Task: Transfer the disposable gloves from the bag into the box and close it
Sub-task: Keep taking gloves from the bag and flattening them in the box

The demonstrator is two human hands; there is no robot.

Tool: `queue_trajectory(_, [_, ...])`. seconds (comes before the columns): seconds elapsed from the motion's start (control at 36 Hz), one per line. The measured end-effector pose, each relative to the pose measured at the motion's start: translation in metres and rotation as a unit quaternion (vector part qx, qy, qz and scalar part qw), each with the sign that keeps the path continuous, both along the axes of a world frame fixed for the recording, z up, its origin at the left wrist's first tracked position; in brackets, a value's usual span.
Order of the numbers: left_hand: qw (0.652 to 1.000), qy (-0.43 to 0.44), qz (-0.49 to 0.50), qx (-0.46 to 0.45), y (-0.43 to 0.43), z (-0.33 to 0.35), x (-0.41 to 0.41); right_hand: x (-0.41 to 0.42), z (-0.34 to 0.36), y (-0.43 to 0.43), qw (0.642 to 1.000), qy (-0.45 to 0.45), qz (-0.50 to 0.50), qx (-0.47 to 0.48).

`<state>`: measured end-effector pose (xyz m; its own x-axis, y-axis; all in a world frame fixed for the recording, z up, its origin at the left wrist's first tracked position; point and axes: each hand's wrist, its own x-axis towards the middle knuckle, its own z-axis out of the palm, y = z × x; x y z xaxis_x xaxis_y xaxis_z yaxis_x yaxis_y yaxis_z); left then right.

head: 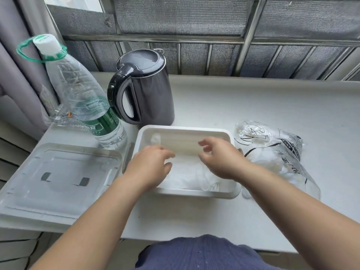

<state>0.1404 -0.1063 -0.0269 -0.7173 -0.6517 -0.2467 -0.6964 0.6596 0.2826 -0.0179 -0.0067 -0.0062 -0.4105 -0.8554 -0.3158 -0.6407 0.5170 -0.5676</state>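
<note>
Between left hand (151, 165) and right hand (221, 159) lie gloves (191, 177).

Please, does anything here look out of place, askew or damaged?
Yes: the large plastic bottle, left of the kettle, leans to the left, and its upper body looks crumpled. Nothing looks spilled.

Both arms fwd, L hand (152, 164) & R hand (220, 158) palm-down, near each other, fingers loosely curled.
</note>
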Motion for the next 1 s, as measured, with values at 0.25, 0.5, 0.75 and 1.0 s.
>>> queue_trajectory(0.25, [0.966,-0.192,-0.08,0.15,-0.007,-0.021,-0.017,0.009,-0.038,-0.015,0.959,0.04,0.197,0.199])
queue_trajectory(0.5, [0.954,-0.141,-0.056,0.257,-0.009,-0.035,-0.014,0.015,-0.034,-0.02,0.894,0.146,0.253,0.341])
queue_trajectory(0.75, [0.996,-0.033,0.001,0.077,-0.003,-0.014,-0.014,-0.013,-0.008,0.031,0.995,0.023,-0.031,-0.095])
queue_trajectory(1.0, [0.982,0.122,-0.028,0.139,0.057,-0.001,-0.049,-0.016,-0.059,0.113,0.956,-0.009,-0.221,-0.195])
